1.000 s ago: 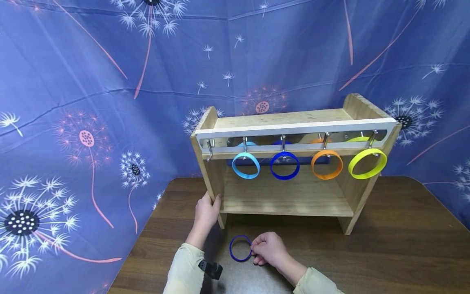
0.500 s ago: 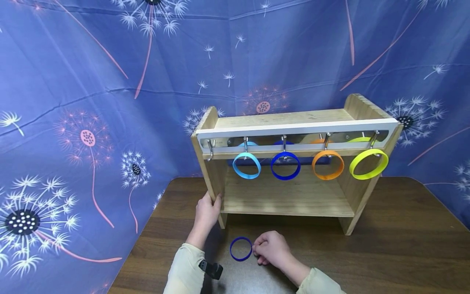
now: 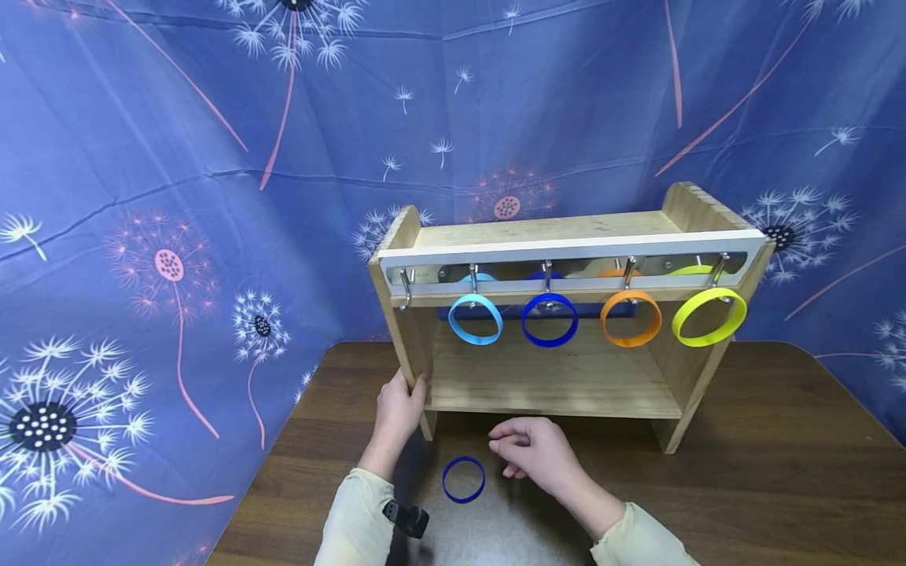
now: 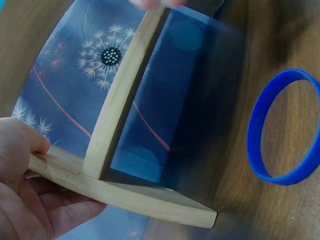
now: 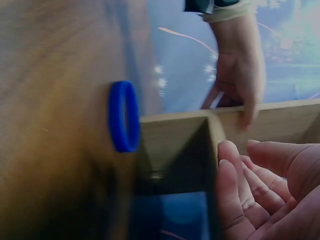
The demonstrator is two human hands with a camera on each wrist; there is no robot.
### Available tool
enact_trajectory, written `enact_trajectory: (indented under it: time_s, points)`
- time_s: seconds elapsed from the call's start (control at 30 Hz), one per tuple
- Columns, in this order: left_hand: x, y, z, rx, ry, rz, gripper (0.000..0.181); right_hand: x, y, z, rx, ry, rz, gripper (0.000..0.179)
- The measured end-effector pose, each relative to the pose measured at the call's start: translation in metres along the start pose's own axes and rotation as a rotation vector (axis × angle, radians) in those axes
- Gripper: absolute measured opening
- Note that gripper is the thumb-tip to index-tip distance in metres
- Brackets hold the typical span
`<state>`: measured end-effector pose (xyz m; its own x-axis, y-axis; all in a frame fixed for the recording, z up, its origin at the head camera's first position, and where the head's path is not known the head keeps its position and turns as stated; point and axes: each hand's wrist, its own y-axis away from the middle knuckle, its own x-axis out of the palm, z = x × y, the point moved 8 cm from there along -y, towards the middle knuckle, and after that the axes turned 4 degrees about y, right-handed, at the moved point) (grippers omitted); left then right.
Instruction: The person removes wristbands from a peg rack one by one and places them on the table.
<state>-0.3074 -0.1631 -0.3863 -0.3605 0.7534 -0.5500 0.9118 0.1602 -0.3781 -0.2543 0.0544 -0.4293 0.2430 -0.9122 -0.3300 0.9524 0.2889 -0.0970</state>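
Note:
My left hand (image 3: pixel 398 405) grips the left side panel of the wooden rack (image 3: pixel 555 373), thumb on one face and fingers on the other, as the left wrist view also shows. A dark blue silicone wristband (image 3: pixel 444 481) lies on the table in front of the rack; it looks bright blue in the left wrist view (image 4: pixel 255 125). My right hand (image 3: pixel 534 456) is lifted to the right of that band, apart from it, with loosely bent fingers and nothing between them. In the right wrist view its thumb and fingertips stand apart.
Hooks along the rack's white front rail (image 3: pixel 566 248) carry a light blue band (image 3: pixel 453 326), a dark blue band (image 3: pixel 527 330), an orange band (image 3: pixel 606 328) and a yellow band (image 3: pixel 681 330). The leftmost hook (image 3: pixel 405 289) bears no band. A patterned blue cloth (image 3: pixel 212 118) hangs behind the wooden table (image 3: pixel 778 472).
My right hand has let go of the blue wristband and moved up and to the right, its fingers opening. The band stays on the table. My left hand keeps its grip on the rack.

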Motion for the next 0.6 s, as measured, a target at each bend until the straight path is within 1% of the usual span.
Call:
enact_trajectory:
  time_s: [0.13, 0.33, 0.47, 0.6]
  points:
    - [-0.001, 0.000, -0.001, 0.004, -0.002, -0.001, 0.016, -0.012, -0.001, 0.016, -0.039, 0.016, -0.039, 0.021]
    - [-0.001, 0.001, -0.002, 0.022, -0.007, -0.008, 0.015, -0.024, -0.001, 0.038, -0.093, 0.022, -0.066, 0.028]
    - [-0.001, 0.001, -0.002, 0.035, -0.005, -0.013, 0.015, -0.031, 0.000, 0.052, -0.135, 0.020, -0.092, 0.027]
    - [-0.001, 0.001, -0.002, 0.032, -0.005, -0.014, 0.015, -0.037, 0.001, 0.064, -0.167, -0.002, -0.130, 0.027]
